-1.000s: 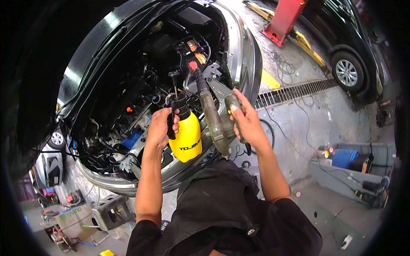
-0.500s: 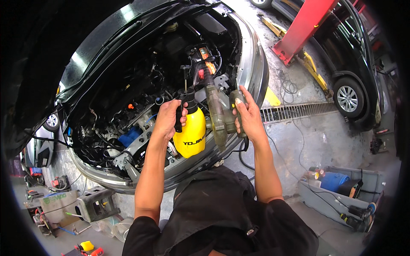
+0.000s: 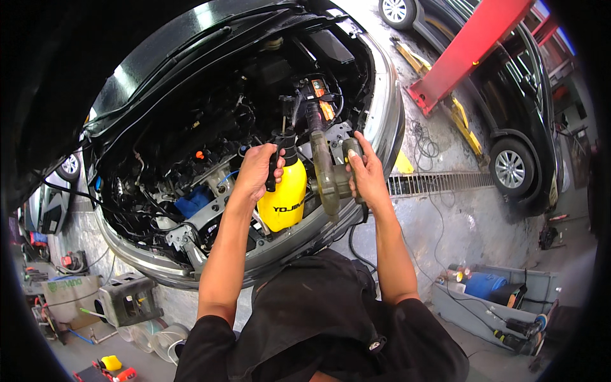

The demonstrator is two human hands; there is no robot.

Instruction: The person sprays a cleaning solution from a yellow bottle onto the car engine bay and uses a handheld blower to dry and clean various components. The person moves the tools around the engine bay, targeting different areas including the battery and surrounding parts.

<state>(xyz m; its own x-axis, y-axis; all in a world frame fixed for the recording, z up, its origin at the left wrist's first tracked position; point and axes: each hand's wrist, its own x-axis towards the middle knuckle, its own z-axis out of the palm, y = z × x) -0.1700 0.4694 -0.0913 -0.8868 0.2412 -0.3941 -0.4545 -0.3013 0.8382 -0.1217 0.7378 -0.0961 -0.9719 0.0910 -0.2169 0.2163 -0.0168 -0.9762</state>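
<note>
My left hand (image 3: 261, 170) is closed around the black handle of a yellow pump spray bottle (image 3: 282, 197). A thin rod rises from the bottle's black top. Level with it, my right hand (image 3: 367, 170) grips the handle of a smoky grey-green hand-held blower (image 3: 326, 181). The blower's dark nozzle points away from me, over the engine bay (image 3: 210, 130) of a dark car. Beyond the nozzle lies a car battery (image 3: 323, 100) with an orange label. Both tools are held above the car's front edge; my palms and some fingers are hidden.
At the right stand a red lift post (image 3: 468, 54) with yellow arms and another black car (image 3: 509, 95). A floor grate (image 3: 445, 183) and loose cables cross the floor. A grey bin (image 3: 468, 310) sits lower right. Plastic containers (image 3: 127, 299) and tools lie lower left.
The whole view has shifted slightly. Both hands keep their hold on the bottle and the blower, which stay over the car's front; little else differs.
</note>
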